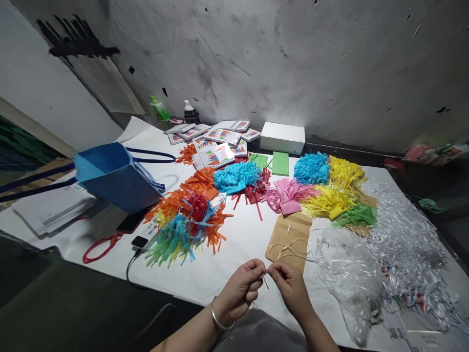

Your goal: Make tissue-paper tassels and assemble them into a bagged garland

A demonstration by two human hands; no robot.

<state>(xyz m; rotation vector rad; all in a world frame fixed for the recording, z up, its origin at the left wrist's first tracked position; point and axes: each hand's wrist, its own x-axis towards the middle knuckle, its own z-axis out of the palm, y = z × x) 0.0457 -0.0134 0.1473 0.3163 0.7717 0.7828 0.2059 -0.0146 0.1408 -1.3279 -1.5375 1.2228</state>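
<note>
Near the front edge of the white table [238, 244], our left hand [239, 289] and right hand [292, 289] pinch a thin string [266, 282]

Close together, we keep both hands narrow, thumb and fingertips nipped tight on the string. Its short end dangles between them; we cannot tell whether a knot sits under our fingertips. A silver bangle [220, 321] circles our left wrist.

Just beyond our hands we have a brown paper envelope [278, 230], with pale loops of cord [293, 250] across it, running right toward a clear plastic bag [346, 274]. Whether these loops join the string, we cannot tell. Beside the bag we see a heap of shiny white strands [406, 234].

Across the middle lie our fringed paper tassels: a mixed orange, red and blue-green pile [183, 230] to the left, then a turquoise tassel [237, 177], a pink tassel [289, 195] and a yellow tassel [328, 201]. Behind them we see a folded green paper sheet [280, 164], a white box [282, 138] and a scatter of flat printed packs [214, 155].

At our far left, a blue tote bag [110, 173] leans open beside a phone [131, 222], with a red cord loop [100, 249] in front
</note>
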